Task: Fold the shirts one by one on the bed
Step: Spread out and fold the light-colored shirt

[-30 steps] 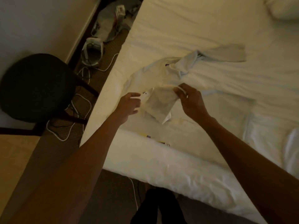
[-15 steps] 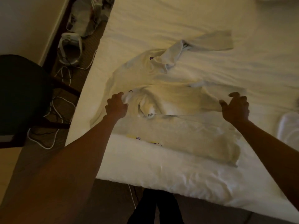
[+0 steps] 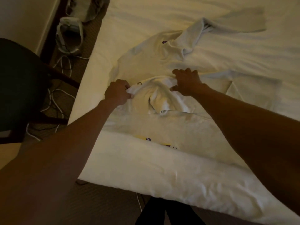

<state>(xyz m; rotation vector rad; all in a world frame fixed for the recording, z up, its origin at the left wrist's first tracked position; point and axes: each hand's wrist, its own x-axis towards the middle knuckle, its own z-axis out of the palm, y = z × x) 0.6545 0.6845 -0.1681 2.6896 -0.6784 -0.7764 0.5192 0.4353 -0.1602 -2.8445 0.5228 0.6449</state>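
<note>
Near the bed's front edge, a crumpled white shirt (image 3: 155, 96) with a small dark print lies on the white-sheeted bed (image 3: 162, 169), bunched into a ridge between the 2 hands. The left hand (image 3: 117, 93) has a narrow grip, pinching a wad of the fabric at its fingertips. The right hand (image 3: 186, 82) curls over the far end of the ridge, its thumb tucked under a fold, so its grip appears to hold the same cloth. Just beyond, and seemingly overlapping, lies a cream shirt with a purple mark (image 3: 146, 62), and farther off a pale grey garment (image 3: 240, 18) is spread out. The likely step is opening the white shirt flat before folding. The main risk is that a pull drags the cream shirt along with it, since their edges are hard to tell apart in this dim light. The hem with yellow and purple print (image 3: 155, 142) sits at the mattress edge, so a tug towards the person could slide the shirt to the floor, where white cables (image 3: 63, 67) trail beside a dark round chair (image 3: 17, 82).
</note>
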